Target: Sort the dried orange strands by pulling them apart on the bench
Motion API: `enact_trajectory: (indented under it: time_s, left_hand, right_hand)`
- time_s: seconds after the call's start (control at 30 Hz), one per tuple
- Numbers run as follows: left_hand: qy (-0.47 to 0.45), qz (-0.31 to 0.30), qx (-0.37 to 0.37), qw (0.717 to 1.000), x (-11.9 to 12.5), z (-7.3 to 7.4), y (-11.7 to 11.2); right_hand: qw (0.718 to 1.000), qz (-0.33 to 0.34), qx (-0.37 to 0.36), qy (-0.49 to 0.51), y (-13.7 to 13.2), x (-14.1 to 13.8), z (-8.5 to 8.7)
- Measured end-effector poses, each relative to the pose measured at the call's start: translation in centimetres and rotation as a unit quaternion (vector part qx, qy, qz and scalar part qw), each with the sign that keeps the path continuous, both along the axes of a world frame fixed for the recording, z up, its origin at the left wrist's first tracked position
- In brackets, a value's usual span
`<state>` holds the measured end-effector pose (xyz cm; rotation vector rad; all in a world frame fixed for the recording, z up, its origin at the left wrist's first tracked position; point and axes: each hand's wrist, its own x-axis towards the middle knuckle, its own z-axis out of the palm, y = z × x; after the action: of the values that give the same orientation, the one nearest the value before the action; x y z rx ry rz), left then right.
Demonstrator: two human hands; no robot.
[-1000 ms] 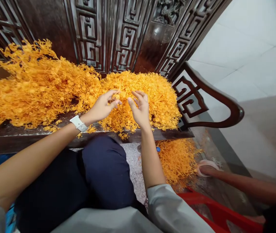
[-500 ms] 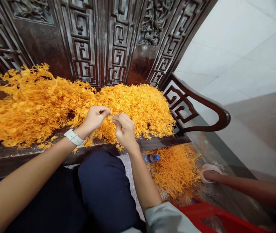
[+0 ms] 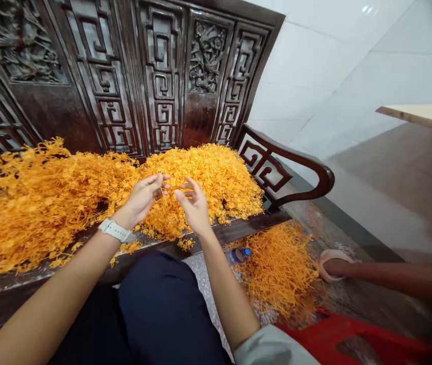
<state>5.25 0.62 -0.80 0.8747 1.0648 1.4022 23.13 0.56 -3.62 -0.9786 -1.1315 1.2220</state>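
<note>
My left hand [image 3: 143,199], with a pale watch [image 3: 117,230] on its wrist, hovers over the middle of the bench seat. Its fingers are loosened and spread, the thumb lying across in front of them; whether a thin strand lies by the fingertips is hard to make out. Facing it, my right hand [image 3: 196,207] has thumb and fingers apart with nothing in them. Behind and below both hands lies a heap of small orange plastic flower pieces [image 3: 219,175]. To the left is a second heap of orange branching plastic stems [image 3: 48,197].
The dark carved wooden bench has a curved armrest [image 3: 324,180] on the right. On the floor lie a pile of orange stems [image 3: 282,266] and a blue-capped bottle [image 3: 238,255]. Another person's foot in a pink slipper [image 3: 333,266] and a red plastic stool [image 3: 333,332] are nearby.
Both hands were pinched together at the fingertips; now their fingers have loosened and the hands are slightly apart. The view has shifted, showing more of the wall on the right.
</note>
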Motion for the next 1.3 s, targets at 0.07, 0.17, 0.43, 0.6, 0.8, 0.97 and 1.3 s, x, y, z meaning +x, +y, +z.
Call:
enact_trajectory:
  time_s: [0.07, 0.17, 0.43, 0.6, 0.8, 0.97, 1.3]
  left_hand:
    - [-0.006, -0.047, 0.001, 0.999, 0.8, 0.1, -0.2]
    - [0.006, -0.093, 0.032, 0.995, 1.4, 0.5, -0.2]
    - [0.078, 0.000, 0.066, 0.995, 2.0, -0.1, 1.4]
    - [0.016, 0.099, 0.005, 0.995, -1.0, 0.2, 3.3]
    - [-0.053, 0.050, 0.022, 0.997, -1.6, 1.6, 2.4]
    - [-0.004, 0.020, 0.038, 0.999, -0.3, 1.8, 1.6]
    - [0.207, -0.060, 0.132, 0.968, 0.5, 1.5, 1.0]
  right_hand:
    - [0.997, 0.057, 0.044, -0.031, 0.0, -0.6, 0.0]
    - [0.986, 0.145, 0.085, -0.004, 0.6, -0.9, 0.3]
    - [0.949, 0.188, 0.249, -0.038, -2.8, 1.0, 2.3]
    - [0.799, 0.516, 0.296, 0.090, -6.0, 2.0, 4.1]
    - [0.966, 0.133, -0.048, 0.216, -1.4, 1.9, 1.3]
    - [0.996, 0.086, 0.004, 0.034, -2.4, 0.4, 0.2]
    - [0.995, 0.083, 0.044, -0.024, -1.4, -0.5, -0.6]
